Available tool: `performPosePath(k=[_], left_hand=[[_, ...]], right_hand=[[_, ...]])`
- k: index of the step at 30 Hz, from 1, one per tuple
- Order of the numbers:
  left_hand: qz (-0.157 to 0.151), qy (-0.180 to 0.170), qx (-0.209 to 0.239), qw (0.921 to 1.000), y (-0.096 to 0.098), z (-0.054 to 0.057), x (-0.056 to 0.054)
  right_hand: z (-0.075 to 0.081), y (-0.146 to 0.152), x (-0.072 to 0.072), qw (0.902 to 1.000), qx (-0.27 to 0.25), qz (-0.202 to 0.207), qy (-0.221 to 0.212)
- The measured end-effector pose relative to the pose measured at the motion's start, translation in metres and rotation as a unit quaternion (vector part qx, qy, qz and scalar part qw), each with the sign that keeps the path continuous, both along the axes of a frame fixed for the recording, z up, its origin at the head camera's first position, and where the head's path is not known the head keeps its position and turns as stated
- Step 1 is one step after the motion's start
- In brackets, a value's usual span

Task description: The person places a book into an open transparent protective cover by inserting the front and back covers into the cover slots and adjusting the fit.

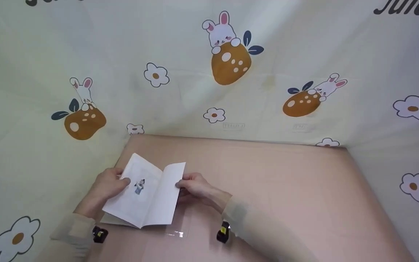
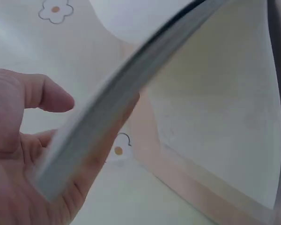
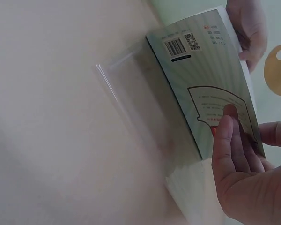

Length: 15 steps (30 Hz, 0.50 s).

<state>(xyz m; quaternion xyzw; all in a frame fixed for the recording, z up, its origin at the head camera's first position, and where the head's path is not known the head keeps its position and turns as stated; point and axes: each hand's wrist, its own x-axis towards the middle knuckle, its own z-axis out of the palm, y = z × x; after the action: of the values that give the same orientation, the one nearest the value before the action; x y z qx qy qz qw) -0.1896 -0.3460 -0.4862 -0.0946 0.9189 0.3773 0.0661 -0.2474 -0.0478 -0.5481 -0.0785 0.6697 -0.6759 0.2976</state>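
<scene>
A paperback book (image 1: pixel 140 196) is held spread above the table, one page showing a small printed figure and the facing page white. My left hand (image 1: pixel 109 185) grips the book's left side, its thumb at the page and fingers behind. In the left wrist view that hand (image 2: pixel 37 140) is wrapped about the thick edge of the book (image 2: pixel 98 112). At the right side, my right hand (image 1: pixel 196 185) pinches the book between thumb and fingers. The right wrist view shows its fingers (image 3: pixel 229 145) lying flat on the pale green back cover (image 3: pixel 187 70), which carries a barcode.
A clear plastic sleeve (image 3: pixel 131 89) lies on the pinkish-brown tabletop (image 1: pixel 286 196), partly under the book. Around the table hangs a pale curtain (image 1: pixel 180 40) with rabbits, fruit and flowers. Both wrists carry small black devices, one being a right wrist device (image 1: pixel 223 232).
</scene>
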Motion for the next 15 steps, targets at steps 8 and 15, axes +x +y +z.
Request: performPosePath(k=[8,15], left_hand=[[0.020,-0.021,-0.079,0.9965,-0.015,-0.020,-0.002],[0.018,-0.026,-0.116,0.9928,-0.021,-0.038,-0.001]], right_hand=[[0.005,-0.010,0.001,0.9998,0.012,-0.004,-0.015],[0.006,-0.019,0.004,0.9996,0.012,-0.012,-0.024]])
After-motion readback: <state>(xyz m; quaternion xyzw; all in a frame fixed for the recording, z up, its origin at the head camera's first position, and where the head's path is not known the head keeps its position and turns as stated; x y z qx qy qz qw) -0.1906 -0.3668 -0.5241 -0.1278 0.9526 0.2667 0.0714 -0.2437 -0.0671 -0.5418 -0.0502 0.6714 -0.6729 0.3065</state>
